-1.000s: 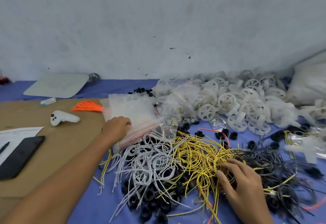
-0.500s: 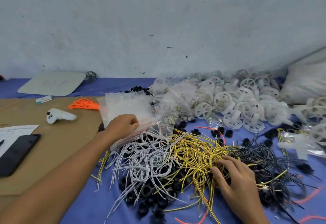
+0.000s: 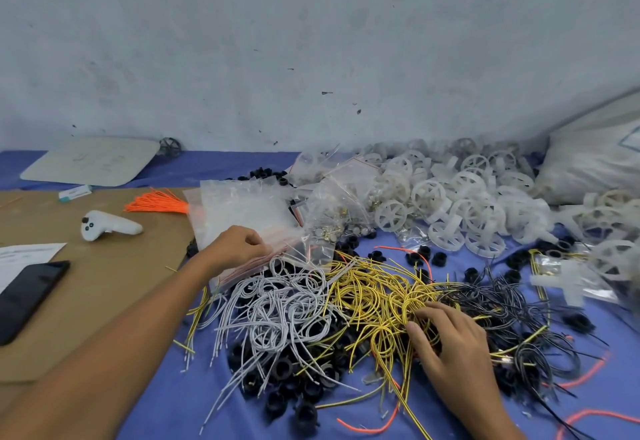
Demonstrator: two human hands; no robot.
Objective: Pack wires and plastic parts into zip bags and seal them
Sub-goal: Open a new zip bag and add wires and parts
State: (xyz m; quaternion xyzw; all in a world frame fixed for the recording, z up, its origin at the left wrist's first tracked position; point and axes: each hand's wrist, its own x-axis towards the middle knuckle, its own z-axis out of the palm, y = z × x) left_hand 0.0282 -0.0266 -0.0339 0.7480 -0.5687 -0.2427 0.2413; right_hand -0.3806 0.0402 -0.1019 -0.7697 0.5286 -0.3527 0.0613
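A stack of clear zip bags (image 3: 242, 214) with red seal lines lies left of centre. My left hand (image 3: 235, 247) rests on its near edge and pinches a bag with curled fingers. In front lie tangled white wires (image 3: 277, 308), yellow wires (image 3: 374, 294) and black wires (image 3: 512, 304). My right hand (image 3: 446, 346) sits on the yellow tangle, fingers curled into the wires. Black plastic rings (image 3: 287, 374) lie under the wires. White plastic wheels (image 3: 450, 204) are heaped at the back right.
A cardboard sheet (image 3: 104, 287) covers the left, holding a white controller (image 3: 107, 228), a black phone (image 3: 27, 294), papers and an orange wire bundle (image 3: 159, 202). A white board (image 3: 93, 161) lies far left. A white sack (image 3: 595, 159) leans at the right.
My left hand slid a little right along the zip bag stack. My right hand shifted slightly left in the yellow wires. The camera view drifted.
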